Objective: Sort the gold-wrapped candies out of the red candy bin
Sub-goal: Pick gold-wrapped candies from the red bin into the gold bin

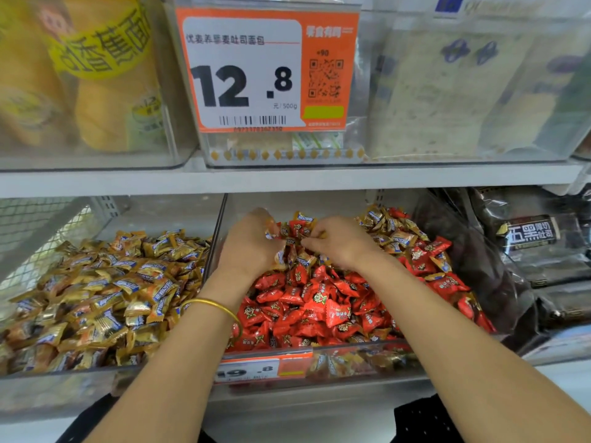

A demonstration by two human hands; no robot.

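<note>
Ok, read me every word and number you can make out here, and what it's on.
"12.8" and "元/500g": upper price tag.
"19.8", blurry: lower price tag.
"五黑厚切吐司": dark packet.
Too small or blurred to read: yellow bag, gold-wrapped candies, red candies.

An orange price tag (265,71) on the upper bin shows "12.8" in large black digits, with "元/500g" beneath. Its product line ends in "吐司面包"; the first characters are blurred. White characters "零食有鸣" stand on the orange part, above a QR code (325,78). A barcode (252,120) runs along the bottom, its digits unclear. The tag (256,370) on the red candy bin (351,362) reads "19.8". A dark package (531,235) at right says "五黑厚切吐司". Print on the gold candies (96,292) and red candies (319,302) is too small to read.
</note>
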